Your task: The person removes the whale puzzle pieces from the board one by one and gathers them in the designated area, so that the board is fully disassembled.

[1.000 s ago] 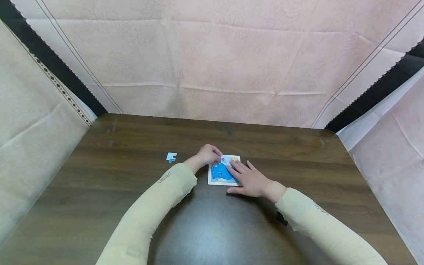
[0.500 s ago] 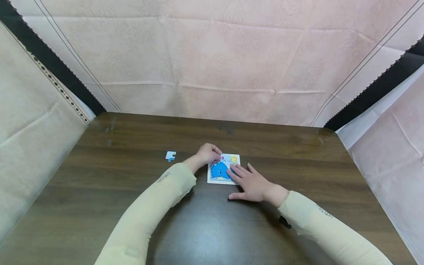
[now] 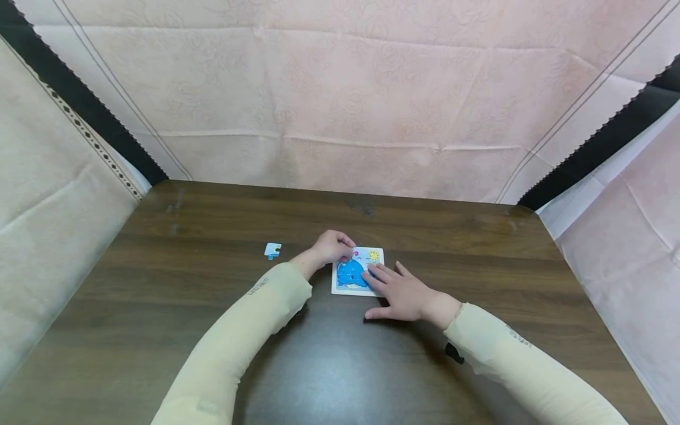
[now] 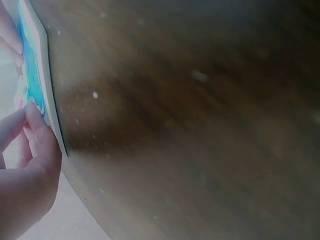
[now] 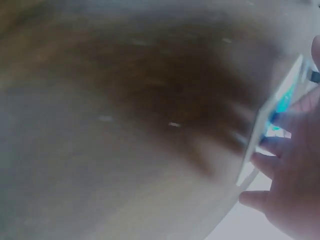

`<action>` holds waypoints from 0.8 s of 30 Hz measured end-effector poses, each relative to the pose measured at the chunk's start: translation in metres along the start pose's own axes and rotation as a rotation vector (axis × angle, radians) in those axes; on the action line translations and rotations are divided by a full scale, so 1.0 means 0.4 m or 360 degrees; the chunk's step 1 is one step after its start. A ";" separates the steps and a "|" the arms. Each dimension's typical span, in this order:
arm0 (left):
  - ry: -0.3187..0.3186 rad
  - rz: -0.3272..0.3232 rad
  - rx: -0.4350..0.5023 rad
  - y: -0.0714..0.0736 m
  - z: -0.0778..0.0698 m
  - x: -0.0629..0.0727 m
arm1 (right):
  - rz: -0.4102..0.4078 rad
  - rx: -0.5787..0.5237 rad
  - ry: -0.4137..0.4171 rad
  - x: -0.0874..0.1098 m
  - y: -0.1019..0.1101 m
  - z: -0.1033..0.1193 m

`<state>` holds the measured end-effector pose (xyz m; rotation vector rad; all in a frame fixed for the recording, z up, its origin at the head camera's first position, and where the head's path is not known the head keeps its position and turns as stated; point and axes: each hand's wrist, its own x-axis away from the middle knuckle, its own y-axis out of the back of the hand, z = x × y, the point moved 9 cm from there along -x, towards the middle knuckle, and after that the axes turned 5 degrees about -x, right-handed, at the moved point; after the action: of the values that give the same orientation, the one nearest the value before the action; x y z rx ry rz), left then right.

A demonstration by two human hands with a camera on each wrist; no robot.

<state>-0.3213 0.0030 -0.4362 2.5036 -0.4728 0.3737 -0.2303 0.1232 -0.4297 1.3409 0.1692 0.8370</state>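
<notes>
A small jigsaw puzzle (image 3: 350,275) with a blue whale, a yellow sun and a white border lies flat on the table. My left hand (image 3: 334,247) covers its upper left corner. Thumb and forefinger meet there in a pinch on a puzzle piece, mostly hidden by the fingers; in the left wrist view a pale edge shows at the fingertips (image 4: 33,107). My right hand (image 3: 405,295) lies with spread, fairly straight fingers over the puzzle's lower right part, thumb on the table side. One loose puzzle piece (image 3: 273,250), pale blue and white, lies left of my left hand.
The brown wooden table (image 3: 212,324) runs back to a pale patterned cloth (image 3: 350,106). Similar cloth hangs at the left and right sides, with black bands at the corners. Both forearms wear pale sleeves (image 3: 244,330).
My right hand has slid slightly down toward me, uncovering the sun at the puzzle's upper right. My left hand stays at the upper left corner. The loose piece keeps its place.
</notes>
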 end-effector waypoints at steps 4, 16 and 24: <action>-0.0004 0.0007 -0.0006 -0.003 0.004 -0.003 | -0.0048 -0.0007 -0.0004 -0.007 0.015 0.012; -0.0076 -0.0004 -0.0005 -0.003 -0.004 -0.007 | -0.0088 0.0101 -0.0016 -0.013 0.006 0.026; -0.0189 -0.0122 0.0247 0.062 -0.027 -0.008 | -0.0048 0.0096 -0.0019 -0.023 -0.001 0.027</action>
<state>-0.3361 -0.0095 -0.4171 2.6965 -0.4064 0.2409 -0.2305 0.1090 -0.4301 1.3963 0.2064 0.8038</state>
